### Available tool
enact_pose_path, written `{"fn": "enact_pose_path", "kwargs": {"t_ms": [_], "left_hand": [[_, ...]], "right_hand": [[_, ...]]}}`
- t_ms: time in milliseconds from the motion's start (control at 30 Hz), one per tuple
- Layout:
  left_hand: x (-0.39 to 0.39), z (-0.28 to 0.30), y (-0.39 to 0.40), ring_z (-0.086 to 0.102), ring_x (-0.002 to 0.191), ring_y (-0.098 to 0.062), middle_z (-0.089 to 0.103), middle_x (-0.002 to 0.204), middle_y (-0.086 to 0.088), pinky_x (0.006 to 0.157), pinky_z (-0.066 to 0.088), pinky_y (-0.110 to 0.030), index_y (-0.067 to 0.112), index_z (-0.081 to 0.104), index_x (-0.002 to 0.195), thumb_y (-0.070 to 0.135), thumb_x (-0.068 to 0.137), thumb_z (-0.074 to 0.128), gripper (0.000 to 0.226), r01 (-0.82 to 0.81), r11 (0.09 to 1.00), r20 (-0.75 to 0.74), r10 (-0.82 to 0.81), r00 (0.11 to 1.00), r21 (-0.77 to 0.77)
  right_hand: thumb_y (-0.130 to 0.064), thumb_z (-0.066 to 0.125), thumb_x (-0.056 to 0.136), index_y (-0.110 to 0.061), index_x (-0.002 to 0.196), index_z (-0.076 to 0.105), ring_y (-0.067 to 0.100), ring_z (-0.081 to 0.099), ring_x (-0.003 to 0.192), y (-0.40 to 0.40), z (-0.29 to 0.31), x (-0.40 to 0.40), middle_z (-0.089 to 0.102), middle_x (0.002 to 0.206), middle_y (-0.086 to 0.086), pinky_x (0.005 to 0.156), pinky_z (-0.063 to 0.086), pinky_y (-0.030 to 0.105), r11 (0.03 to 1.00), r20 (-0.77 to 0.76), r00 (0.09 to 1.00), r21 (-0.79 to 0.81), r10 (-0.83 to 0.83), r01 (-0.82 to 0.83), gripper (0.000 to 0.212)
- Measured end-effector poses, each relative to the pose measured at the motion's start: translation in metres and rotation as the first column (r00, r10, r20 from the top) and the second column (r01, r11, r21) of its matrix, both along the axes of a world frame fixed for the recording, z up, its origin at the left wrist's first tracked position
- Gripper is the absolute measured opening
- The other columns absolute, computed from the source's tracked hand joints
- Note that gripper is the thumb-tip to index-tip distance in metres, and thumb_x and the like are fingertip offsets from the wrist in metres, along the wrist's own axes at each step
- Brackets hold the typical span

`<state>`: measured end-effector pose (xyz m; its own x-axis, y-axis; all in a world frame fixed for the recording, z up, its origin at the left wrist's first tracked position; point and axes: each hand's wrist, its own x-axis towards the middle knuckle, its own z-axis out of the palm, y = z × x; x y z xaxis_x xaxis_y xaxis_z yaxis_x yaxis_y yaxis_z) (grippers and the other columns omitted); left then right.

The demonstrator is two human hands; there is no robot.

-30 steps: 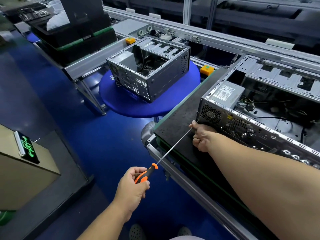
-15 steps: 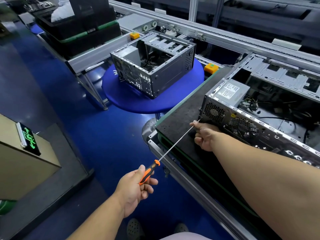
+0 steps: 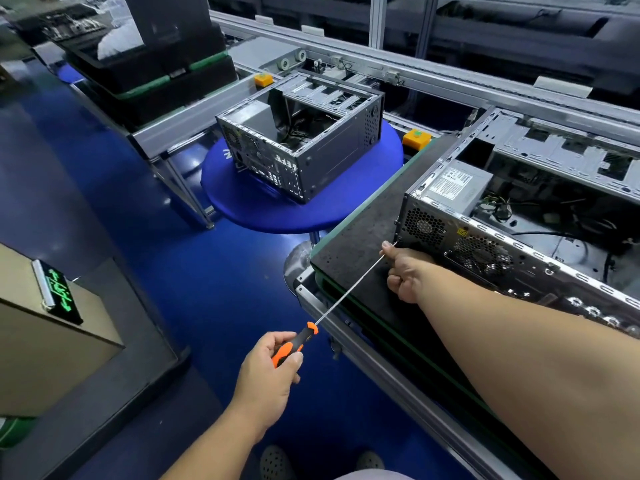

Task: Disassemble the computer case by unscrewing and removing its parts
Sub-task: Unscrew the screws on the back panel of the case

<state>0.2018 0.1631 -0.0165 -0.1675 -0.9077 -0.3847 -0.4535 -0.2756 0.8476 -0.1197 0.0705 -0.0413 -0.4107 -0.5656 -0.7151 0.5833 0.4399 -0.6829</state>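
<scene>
An open grey computer case (image 3: 460,233) lies on a black pallet (image 3: 360,233) at the right, its perforated rear panel facing me and a grey power supply (image 3: 457,183) inside. A long screwdriver (image 3: 346,292) with an orange-and-black handle reaches to the lower left corner of that rear panel. My left hand (image 3: 268,372) grips the handle. My right hand (image 3: 405,270) is curled around the thin shaft right at the tip, against the case corner. The screw itself is hidden by my fingers.
A second open case (image 3: 311,143) stands on a round blue table (image 3: 242,202) farther back. Aluminium conveyor rails (image 3: 450,77) run behind both. Black trays (image 3: 152,74) are stacked at the upper left. A beige box with a green lit sign (image 3: 60,294) is at the left over blue floor.
My left hand has shifted its fingers on the handle, from spread to closed round it. The right hand stays at the case corner; the view has drifted slightly.
</scene>
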Motion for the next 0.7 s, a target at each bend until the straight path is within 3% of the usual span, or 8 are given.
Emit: {"fn": "enact_pose_path", "kwargs": {"t_ms": [167,433,567,700], "left_hand": [[0.002,-0.003,-0.004,0.068,0.066,-0.016,0.078,0.093,-0.001,0.061,0.047,-0.026,0.03,0.07,0.111,0.027,0.109,0.054,0.016,0.021,0.997,-0.079,-0.015,0.997,0.071],[0.004,-0.007,-0.005,0.06,0.058,-0.024,0.076,0.09,-0.025,0.044,0.037,-0.027,0.018,0.079,0.106,0.056,0.11,0.041,0.054,0.002,0.936,-0.259,0.095,0.961,0.352],[0.002,-0.008,-0.007,0.056,0.059,-0.02,0.075,0.086,-0.019,0.046,0.038,-0.027,0.023,0.076,0.102,0.051,0.108,0.051,0.038,-0.023,0.945,-0.272,0.117,0.955,0.325],[-0.001,-0.006,-0.006,0.055,0.06,-0.016,0.07,0.083,-0.008,0.049,0.042,-0.023,0.033,0.076,0.094,0.031,0.102,0.068,0.012,0.01,0.968,-0.263,0.058,0.963,0.25]], "right_hand": [[-0.034,0.071,0.096,-0.014,0.081,0.064,0.007,0.013,0.034,0.001,-0.004,-0.001,0.033,0.065,-0.005,0.033,0.014,0.016,1.0,-0.009,1.0,-0.01,0.018,-0.018,0.026],[-0.033,0.067,0.099,-0.016,0.08,0.064,0.006,0.015,0.033,0.004,-0.011,0.0,0.028,0.058,-0.005,0.031,0.016,0.016,0.999,-0.012,0.999,-0.042,0.033,-0.033,0.026],[-0.031,0.075,0.093,-0.014,0.077,0.065,0.005,0.019,0.031,-0.002,-0.014,0.001,0.041,0.065,-0.005,0.031,0.018,0.015,0.999,-0.042,0.999,-0.015,-0.029,0.029,0.026],[-0.034,0.079,0.09,-0.013,0.079,0.067,0.006,0.021,0.031,-0.004,-0.017,0.0,0.047,0.068,-0.003,0.032,0.02,0.016,0.998,-0.046,0.998,0.034,-0.053,0.055,0.025]]}}
